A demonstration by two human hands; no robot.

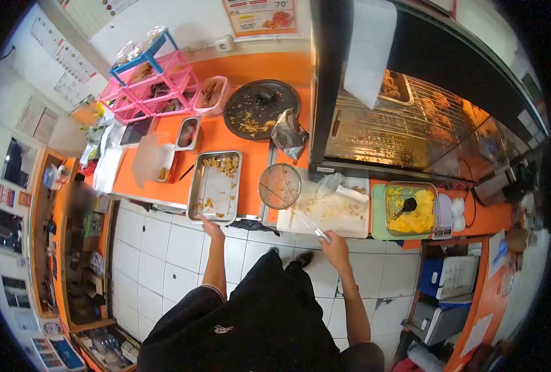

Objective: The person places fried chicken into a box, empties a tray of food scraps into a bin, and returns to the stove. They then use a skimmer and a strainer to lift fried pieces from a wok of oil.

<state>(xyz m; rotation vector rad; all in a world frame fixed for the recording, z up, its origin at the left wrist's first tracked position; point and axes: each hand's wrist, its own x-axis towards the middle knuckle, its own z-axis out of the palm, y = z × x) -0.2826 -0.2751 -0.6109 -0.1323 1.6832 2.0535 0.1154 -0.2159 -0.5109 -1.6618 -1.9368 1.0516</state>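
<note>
My left hand [212,228] is closed on the near rim of a rectangular metal tray [216,192], thumb over the edge. Fried crumbs and small pieces lie along the tray's far side and in its near left corner. In my right hand [335,246] is the handle of a round wire-mesh strainer [279,186]. The strainer's bowl is over the orange counter, between the tray and a crumb-strewn white cutting board [343,219]. A few bits seem to lie in the mesh, too small to name.
Behind the tray is a dark round lid [238,111] scattered with crumbs, beside a crumpled silver bag [289,135]. A lit glass food warmer [374,133] stands at the right. Yellow food with a black scoop [405,208] fills a clear container. Pink baskets [151,93] are stacked back left.
</note>
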